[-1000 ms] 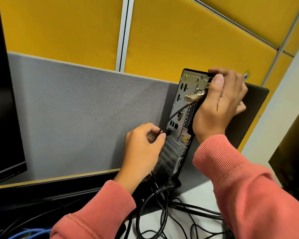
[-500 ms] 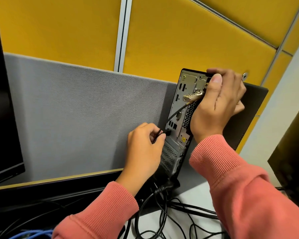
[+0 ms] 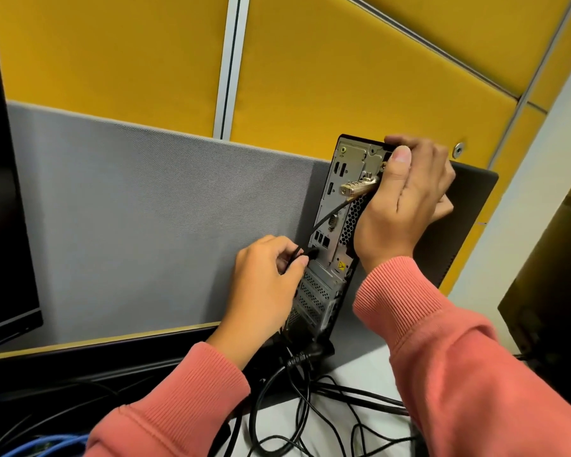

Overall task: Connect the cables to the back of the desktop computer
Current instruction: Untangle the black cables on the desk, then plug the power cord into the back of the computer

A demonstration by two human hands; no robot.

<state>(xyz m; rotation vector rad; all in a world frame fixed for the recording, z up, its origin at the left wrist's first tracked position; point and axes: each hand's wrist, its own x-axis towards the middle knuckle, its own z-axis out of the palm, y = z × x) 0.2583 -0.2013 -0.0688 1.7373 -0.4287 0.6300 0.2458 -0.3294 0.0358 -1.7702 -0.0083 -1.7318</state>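
Note:
A slim black desktop computer (image 3: 465, 219) stands upright with its silver back panel (image 3: 335, 235) facing me. My left hand (image 3: 264, 288) pinches a small black cable plug (image 3: 311, 253) at the lower ports on the panel's left side. My right hand (image 3: 409, 199) grips the top right edge of the case, thumb pointing up. A gold cable lock (image 3: 358, 186) sticks out of the panel beside that thumb, and its thin black cable (image 3: 327, 217) droops toward my left hand. A black power cable (image 3: 297, 357) sits at the bottom of the case.
A grey fabric partition (image 3: 162, 219) stands behind the computer, with yellow wall panels (image 3: 343, 77) above. A black monitor (image 3: 4, 225) fills the left edge. Several black cables (image 3: 327, 413) tangle on the white desk; blue cables (image 3: 47, 446) lie bottom left. A dark object (image 3: 554, 291) stands at right.
My left hand shifted slightly with the plug against the lower ports. My right hand kept its grip on the case top.

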